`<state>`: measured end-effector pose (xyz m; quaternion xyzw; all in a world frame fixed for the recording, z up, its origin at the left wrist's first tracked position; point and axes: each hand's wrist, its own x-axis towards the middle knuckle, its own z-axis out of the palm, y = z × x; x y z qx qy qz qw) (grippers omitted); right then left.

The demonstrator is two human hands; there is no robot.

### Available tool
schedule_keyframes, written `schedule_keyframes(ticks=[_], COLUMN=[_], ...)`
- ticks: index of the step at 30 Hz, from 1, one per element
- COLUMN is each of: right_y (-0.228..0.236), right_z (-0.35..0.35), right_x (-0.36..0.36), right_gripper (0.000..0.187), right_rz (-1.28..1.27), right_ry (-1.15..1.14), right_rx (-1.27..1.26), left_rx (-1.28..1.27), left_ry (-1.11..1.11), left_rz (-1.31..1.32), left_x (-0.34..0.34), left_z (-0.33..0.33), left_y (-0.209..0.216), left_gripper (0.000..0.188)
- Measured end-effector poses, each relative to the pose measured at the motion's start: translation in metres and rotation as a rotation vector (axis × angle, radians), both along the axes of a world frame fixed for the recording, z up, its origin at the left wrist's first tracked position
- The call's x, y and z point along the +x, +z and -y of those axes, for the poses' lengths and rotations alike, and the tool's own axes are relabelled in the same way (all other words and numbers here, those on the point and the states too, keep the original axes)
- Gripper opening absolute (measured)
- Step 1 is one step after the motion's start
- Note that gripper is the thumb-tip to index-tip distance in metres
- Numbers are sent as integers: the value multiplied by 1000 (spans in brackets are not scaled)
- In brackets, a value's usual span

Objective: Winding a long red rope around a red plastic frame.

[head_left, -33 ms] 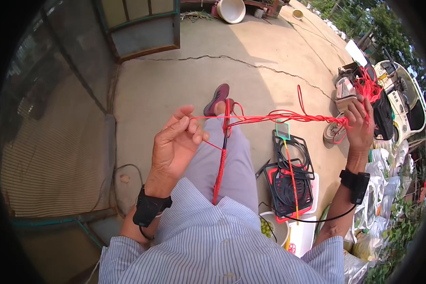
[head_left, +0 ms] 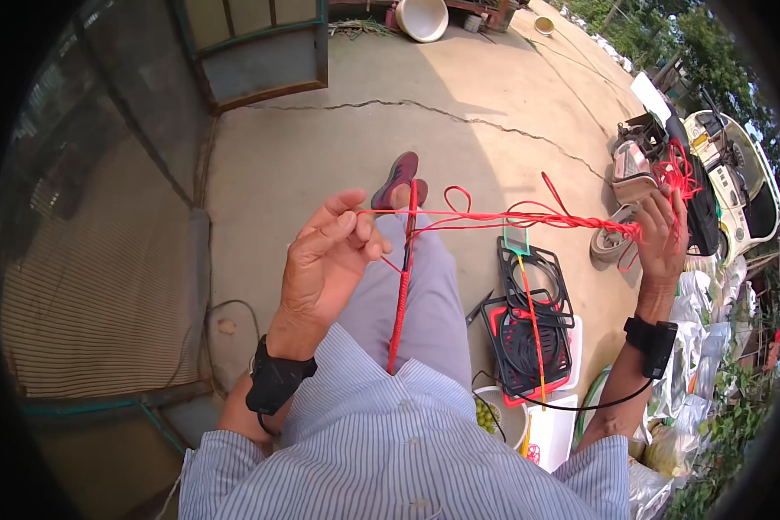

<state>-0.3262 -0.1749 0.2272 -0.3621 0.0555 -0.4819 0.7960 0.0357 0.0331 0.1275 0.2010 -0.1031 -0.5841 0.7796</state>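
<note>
My left hand (head_left: 325,251) is closed in a pinch on a strand of red cord (head_left: 477,216). That strand runs taut to the right, past a thin dark rod (head_left: 399,316) lying along my lap. Red cord is wound tightly round the rod's nearer part, and a short length slants from my left fingers to the winding. Out at the right, my right hand (head_left: 660,230) is closed round the twisted bundle of the same cord, with a loose tangle hanging beyond its fingers. Two slack loops stand up from the stretched strands.
At my right lie black and red plastic frames (head_left: 529,347), a green-headed fly swatter (head_left: 516,238) and a white bucket (head_left: 504,412) holding green fruit. Silvery sacks (head_left: 689,347) and a cream-coloured vehicle (head_left: 741,191) stand farther right. A screened door (head_left: 260,69) is at the left.
The cord strands have shifted: a rounded loop now stands up right of the rod, and fewer strands gather at the rod. Both hands have moved slightly right and keep their grip.
</note>
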Motion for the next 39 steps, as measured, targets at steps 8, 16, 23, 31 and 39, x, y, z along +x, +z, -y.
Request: schedule_keyframes(ticks=[8, 16, 23, 31, 39], right_y=[-32, -82, -150, -218, -253], right_z=[-35, -47, -18, 0, 8], right_x=[-105, -91, -67, -88, -89], right_gripper=[26, 23, 20, 13, 13], right_rz=[-60, 48, 384, 484, 474], right_ry=[-316, -221, -183, -307, -338], right_rx=[-100, 85, 402, 628, 695], left_rx=[-136, 28, 129, 63, 6], left_ry=[-210, -178, -68, -159, -188], left_rz=[894, 809, 1123, 612, 318], left_x=[-30, -21, -26, -33, -24], left_z=[23, 7, 6, 14, 12], left_y=[24, -8, -15, -22, -25], left_gripper=[27, 25, 15, 18, 17])
